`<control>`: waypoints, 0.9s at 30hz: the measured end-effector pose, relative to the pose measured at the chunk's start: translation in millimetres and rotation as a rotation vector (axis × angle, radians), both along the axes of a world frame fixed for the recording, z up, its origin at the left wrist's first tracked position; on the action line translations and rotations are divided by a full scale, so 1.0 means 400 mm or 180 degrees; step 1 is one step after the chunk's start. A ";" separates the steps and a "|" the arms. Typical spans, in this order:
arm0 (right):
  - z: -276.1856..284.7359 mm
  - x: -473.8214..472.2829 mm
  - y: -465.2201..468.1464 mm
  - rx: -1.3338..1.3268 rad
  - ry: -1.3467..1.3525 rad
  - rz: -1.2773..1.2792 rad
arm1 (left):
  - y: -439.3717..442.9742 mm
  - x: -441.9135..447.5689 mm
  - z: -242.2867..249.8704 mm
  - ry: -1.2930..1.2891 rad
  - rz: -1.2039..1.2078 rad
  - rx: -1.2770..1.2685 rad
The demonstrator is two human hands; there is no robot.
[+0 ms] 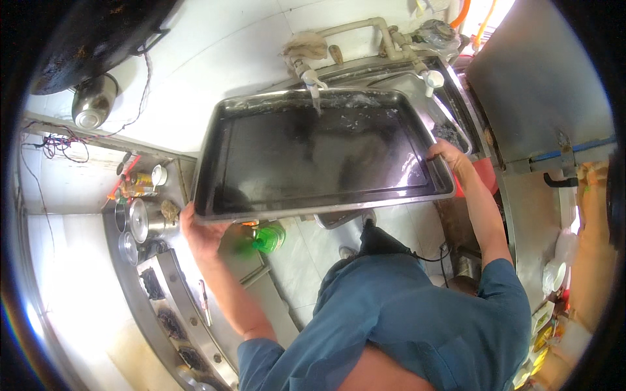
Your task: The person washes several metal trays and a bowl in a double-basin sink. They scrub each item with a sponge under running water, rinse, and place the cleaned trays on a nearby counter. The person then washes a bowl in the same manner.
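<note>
A large rectangular metal tray (pixel 313 151) with a raised rim spans the middle of the view. My left hand (pixel 200 232) grips its near left corner, fingers under the rim. My right hand (pixel 449 155) holds its right edge, the thumb over the rim. Water runs from a white plastic tap (pixel 312 80) into the far part of the tray. White suds or droplets lie along the tray's far side and right half. Part of a metal sink (pixel 457 110) shows behind the tray's right end, with a second white tap (pixel 432 80) above it.
A stove (pixel 171 303) with several burners stands at the left, metal pots (pixel 142 220) and bottles beyond it. A green-capped plastic bottle (pixel 269 238) is below the tray. A red plastic container (pixel 481 177) sits below my right forearm. A dark wok (pixel 98 44) hangs at upper left.
</note>
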State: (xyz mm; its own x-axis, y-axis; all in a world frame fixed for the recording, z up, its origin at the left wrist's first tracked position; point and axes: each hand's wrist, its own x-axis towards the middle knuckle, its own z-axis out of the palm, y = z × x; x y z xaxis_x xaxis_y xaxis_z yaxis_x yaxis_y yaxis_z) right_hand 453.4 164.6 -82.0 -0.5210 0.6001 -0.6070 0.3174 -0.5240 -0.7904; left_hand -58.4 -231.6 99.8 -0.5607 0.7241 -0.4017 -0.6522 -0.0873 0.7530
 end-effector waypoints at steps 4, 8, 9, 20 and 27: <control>-0.016 -0.139 0.087 0.0658 -0.0220 0.1006 | -0.052 0.012 0.070 0.0893 0.0721 -0.0068; -0.127 -0.184 0.180 0.0230 -0.0183 0.1383 | 0.002 0.017 0.173 0.1265 0.0515 -0.0137; -0.110 -0.213 0.180 0.0047 -0.0153 0.1458 | 0.033 0.087 0.224 0.1749 0.1029 -0.0038; 0.120 -0.010 0.210 0.3468 0.1032 0.1892 | 0.025 0.038 0.249 0.2463 0.0718 -0.0412; 0.217 0.141 0.103 0.0594 -0.0780 -0.0195 | 0.197 0.052 -0.147 -0.0132 -0.0987 -0.1371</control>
State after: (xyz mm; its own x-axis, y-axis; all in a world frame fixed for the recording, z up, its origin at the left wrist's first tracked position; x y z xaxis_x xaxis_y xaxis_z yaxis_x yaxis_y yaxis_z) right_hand 510.0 205.8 4.8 -0.3321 0.7387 -0.5865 0.4825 -0.4012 -0.7786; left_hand -37.6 -152.7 40.8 -0.3237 0.6179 -0.7165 -0.6283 0.4258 0.6511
